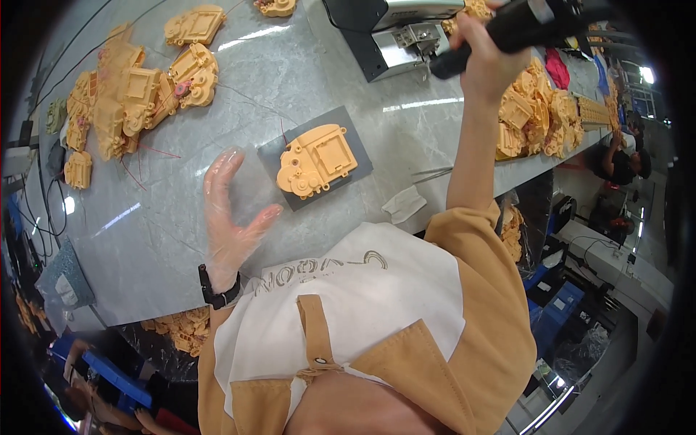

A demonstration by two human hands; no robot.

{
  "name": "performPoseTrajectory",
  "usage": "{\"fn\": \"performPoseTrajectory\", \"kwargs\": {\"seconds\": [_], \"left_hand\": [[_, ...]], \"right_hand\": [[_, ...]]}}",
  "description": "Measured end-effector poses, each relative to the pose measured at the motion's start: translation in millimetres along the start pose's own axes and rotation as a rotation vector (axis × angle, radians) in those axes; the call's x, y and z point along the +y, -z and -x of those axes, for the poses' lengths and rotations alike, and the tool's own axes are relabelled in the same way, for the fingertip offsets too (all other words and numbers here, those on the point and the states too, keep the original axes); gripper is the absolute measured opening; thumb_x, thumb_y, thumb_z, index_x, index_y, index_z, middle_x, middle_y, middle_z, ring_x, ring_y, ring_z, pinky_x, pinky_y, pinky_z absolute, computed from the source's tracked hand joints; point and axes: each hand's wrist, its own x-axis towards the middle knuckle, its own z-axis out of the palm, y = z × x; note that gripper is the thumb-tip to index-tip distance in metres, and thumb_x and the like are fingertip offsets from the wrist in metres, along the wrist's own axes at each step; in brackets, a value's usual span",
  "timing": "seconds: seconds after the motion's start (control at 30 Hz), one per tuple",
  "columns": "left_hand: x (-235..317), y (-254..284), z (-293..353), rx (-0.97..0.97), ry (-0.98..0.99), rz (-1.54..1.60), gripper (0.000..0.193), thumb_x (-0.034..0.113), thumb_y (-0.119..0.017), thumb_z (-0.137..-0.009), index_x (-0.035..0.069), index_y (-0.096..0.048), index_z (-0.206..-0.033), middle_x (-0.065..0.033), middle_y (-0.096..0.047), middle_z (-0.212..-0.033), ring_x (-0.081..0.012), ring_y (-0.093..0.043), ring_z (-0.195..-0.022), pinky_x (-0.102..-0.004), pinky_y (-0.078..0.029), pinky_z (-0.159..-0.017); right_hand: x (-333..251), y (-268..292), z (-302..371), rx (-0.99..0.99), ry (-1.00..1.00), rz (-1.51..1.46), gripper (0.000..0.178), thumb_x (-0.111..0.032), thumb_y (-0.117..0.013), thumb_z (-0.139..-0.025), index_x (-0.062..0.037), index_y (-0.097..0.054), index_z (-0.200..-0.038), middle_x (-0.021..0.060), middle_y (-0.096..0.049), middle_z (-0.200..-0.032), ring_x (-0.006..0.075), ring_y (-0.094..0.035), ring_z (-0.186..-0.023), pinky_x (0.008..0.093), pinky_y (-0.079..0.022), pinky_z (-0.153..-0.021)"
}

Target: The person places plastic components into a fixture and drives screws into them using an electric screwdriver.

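My left hand (pixel 233 210), in a clear plastic glove, hovers at the near left of a dark grey mat (pixel 272 154). Its thumb and fingers are spread and hold nothing. On the mat lies an orange-yellow plastic housing (pixel 319 161) with a square recess, round bosses and a thin wire at its left. My right arm stretches to the far right. There my right hand (pixel 487 67) grips a black electric screwdriver (pixel 525 27) beside a small metal machine (pixel 399 47); the bit is not visible.
Many similar housings are heaped at the far left (pixel 138 94) and right (pixel 536 116) of the grey table (pixel 167 268). Tweezers (pixel 433 174) and a folded white cloth (pixel 404 204) lie right of the mat. Thin wires trail at left. Other people (pixel 620 163) are at right and lower left.
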Motion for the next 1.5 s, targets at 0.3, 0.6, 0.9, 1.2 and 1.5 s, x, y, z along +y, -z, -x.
{"fn": "performPoseTrajectory", "kwargs": {"seconds": [0.3,0.6,0.9,1.2,1.5], "left_hand": [[14,-31,-30,-0.094,-0.204,-0.247,0.089,0.037,-0.079,-0.058,0.012,-0.038,-0.132,-0.016,-0.035,-0.133,-0.0333,-0.033,-0.124,-0.0459,-0.026,-0.103],[-2,-55,-33,-0.061,-0.245,-0.251,0.086,0.036,-0.077,-0.062,0.019,-0.036,-0.136,-0.0123,-0.036,-0.134,-0.0283,-0.033,-0.125,-0.0485,-0.025,-0.103],[-5,-59,-30,-0.026,-0.229,-0.232,0.091,0.038,-0.077,-0.063,0.018,-0.03,-0.138,-0.012,-0.036,-0.134,-0.0267,-0.034,-0.125,-0.0479,-0.023,-0.104],[-26,-69,-20,0.077,-0.231,-0.157,0.103,0.055,-0.076,-0.057,0.015,-0.026,-0.138,-0.0099,-0.037,-0.131,-0.0258,-0.036,-0.123,-0.0486,-0.023,-0.106],[-28,-65,-18,0.147,-0.254,-0.111,0.105,0.058,-0.076,-0.054,0.015,-0.028,-0.137,-0.0086,-0.039,-0.127,-0.0256,-0.037,-0.121,-0.0491,-0.024,-0.106]], "right_hand": [[-103,-34,95,-0.287,-0.241,-0.298,0.047,0.001,-0.046,-0.073,-0.0011,-0.033,-0.119,0.0076,-0.043,-0.06,0.0174,-0.045,-0.047,0.0362,-0.042,-0.053],[-100,-45,119,-0.273,-0.257,-0.257,0.044,0.001,-0.048,-0.073,-0.0014,-0.034,-0.115,0.007,-0.043,-0.059,0.0167,-0.044,-0.047,0.0351,-0.041,-0.051],[-92,-49,120,-0.253,-0.28,-0.211,0.039,0.003,-0.05,-0.073,-0.0047,-0.038,-0.11,0.0059,-0.044,-0.058,0.0168,-0.042,-0.045,0.0358,-0.04,-0.05],[-90,-53,123,-0.167,-0.274,-0.412,0.046,0.006,-0.061,-0.071,-0.0048,-0.037,-0.109,0.0069,-0.055,-0.058,0.0125,-0.051,-0.046,0.0246,-0.045,-0.047],[-90,-55,128,-0.293,-0.227,-0.186,0.04,0.005,-0.053,-0.073,-0.0066,-0.037,-0.108,0.008,-0.047,-0.058,0.0171,-0.043,-0.043,0.0352,-0.042,-0.05]]}}
